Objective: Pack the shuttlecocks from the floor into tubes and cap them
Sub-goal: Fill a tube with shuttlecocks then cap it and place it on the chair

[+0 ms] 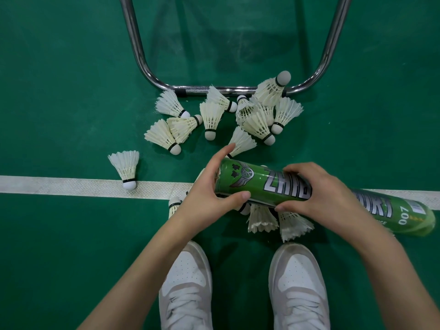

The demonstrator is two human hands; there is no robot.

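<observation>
Both hands grip a glossy green cardboard tube [273, 184] with silver lettering, held level: left hand [204, 194] at its open end, right hand [316, 189] mid-body. White feather shuttlecocks [212, 117] litter the green floor [59, 91].

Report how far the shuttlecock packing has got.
Done: nothing visibly finished; no capped tube is in view. In hand: the green printed cardboard tube is held level by both hands, the left hand at its left end, the right hand mid-body. Left: the white feather shuttlecocks lie scattered over the green floor, one alone at the white line.
</observation>
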